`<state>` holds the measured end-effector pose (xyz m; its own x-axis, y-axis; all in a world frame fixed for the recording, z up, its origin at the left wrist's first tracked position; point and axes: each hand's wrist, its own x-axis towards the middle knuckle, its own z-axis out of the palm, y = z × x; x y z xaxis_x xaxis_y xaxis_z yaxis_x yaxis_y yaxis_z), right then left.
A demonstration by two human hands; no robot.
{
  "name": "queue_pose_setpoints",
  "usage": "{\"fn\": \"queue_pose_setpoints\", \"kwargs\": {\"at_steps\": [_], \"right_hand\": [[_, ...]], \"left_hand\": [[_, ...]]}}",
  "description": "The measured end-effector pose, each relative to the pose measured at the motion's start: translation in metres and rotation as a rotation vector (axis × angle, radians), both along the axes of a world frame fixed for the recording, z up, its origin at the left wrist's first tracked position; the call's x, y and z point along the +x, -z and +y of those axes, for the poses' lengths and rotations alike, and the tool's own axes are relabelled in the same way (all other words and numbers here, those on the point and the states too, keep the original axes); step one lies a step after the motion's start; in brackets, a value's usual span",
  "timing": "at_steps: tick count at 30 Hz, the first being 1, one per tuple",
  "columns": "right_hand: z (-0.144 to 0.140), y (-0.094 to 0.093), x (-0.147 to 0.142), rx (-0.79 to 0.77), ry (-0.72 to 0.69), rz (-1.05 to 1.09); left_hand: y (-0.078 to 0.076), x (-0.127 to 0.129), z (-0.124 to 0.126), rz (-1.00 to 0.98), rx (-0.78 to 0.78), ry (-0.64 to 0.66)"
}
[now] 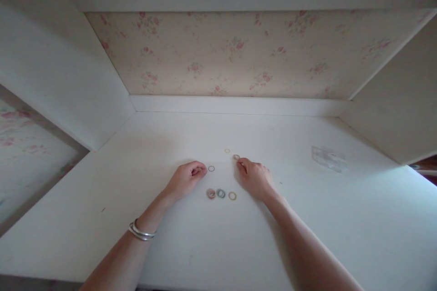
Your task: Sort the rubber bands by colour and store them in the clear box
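Observation:
My left hand (189, 177) rests on the white tabletop with its fingers curled together. Just right of its fingertips lies a thin dark ring (211, 168); whether anything is pinched in the fingers is hidden. My right hand (256, 176) is closed too, its fingertips at a pale yellowish ring (236, 157) that they appear to pinch by the edge. Beyond it lies a small yellow ring (227, 150). Nearer to me, between the wrists, overlapping reddish rings (210, 193), overlapping green rings (221, 193) and a yellow ring (232, 196) form a row.
A clear plastic box or packet (329, 159) lies to the right on the white tabletop (191, 245). White panels enclose the table left and right, with a flowered wall (218, 54) behind. Silver bangles (141, 232) circle my left wrist. A tiny dark scrap (103, 209) lies at left.

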<state>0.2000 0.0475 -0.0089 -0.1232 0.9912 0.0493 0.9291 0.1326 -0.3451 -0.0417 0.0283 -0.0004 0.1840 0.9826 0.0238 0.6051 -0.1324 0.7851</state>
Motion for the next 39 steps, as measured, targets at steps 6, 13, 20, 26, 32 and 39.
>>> {"fn": "queue_pose_setpoints", "kwargs": {"at_steps": [6, 13, 20, 26, 32, 39], "right_hand": [[-0.005, 0.003, 0.009, 0.120, -0.066, 0.363], [-0.052, -0.005, 0.011, 0.091, -0.299, 0.442], [-0.069, 0.012, 0.014, 0.103, -0.460, 0.253], [-0.068, 0.005, 0.010, 0.082, -0.481, 0.184], [-0.069, 0.003, 0.008, 0.046, -0.455, 0.212], [-0.070, -0.004, 0.008, 0.000, -0.434, 0.211]], "left_hand": [[-0.001, 0.000, 0.000, -0.010, 0.003, -0.003], [0.002, -0.002, 0.002, -0.025, 0.023, -0.001], [0.007, -0.002, 0.003, -0.014, 0.037, 0.028], [0.006, -0.001, 0.002, 0.002, 0.059, 0.046], [0.003, -0.001, 0.001, 0.009, 0.052, 0.031], [0.004, -0.001, 0.002, -0.004, 0.042, 0.020]]}}
